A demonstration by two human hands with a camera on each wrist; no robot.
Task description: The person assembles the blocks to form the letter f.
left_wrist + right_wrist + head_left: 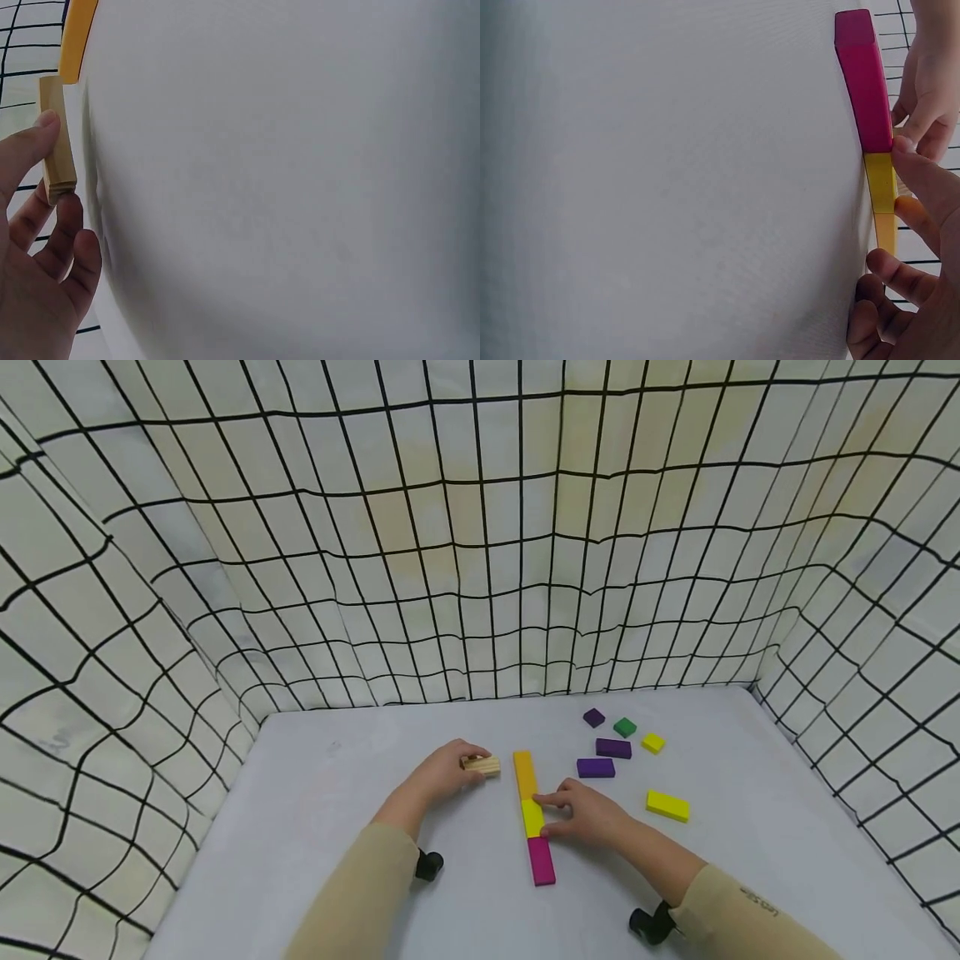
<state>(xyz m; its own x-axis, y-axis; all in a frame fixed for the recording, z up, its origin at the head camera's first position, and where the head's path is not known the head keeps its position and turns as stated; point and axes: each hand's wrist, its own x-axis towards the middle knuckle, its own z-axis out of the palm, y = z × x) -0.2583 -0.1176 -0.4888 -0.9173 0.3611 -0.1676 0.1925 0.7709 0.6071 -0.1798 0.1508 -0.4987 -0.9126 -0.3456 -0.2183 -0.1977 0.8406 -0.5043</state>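
My left hand [446, 772] grips a pale wooden block [483, 766] between thumb and fingers, left of a row of coloured blocks. In the left wrist view, the thumb lies on the block's side and thin lines mark its end. The row runs toward me: an orange block [525, 774], a yellow block [532, 819] and a magenta block [541, 862], laid end to end. At the row's right side is my right hand [588, 814]. Its index fingertip touches near the orange-yellow joint, its thumb near the yellow-magenta joint; the other fingers are bent in the right wrist view.
Right of the row lie two purple blocks [596, 768] and a long yellow block [667, 806]. Farther back are a small dark purple block [594, 717], a green block [625, 727] and a small yellow block [652, 742]. Black netting [517, 543] over white walls bounds the white table [300, 827].
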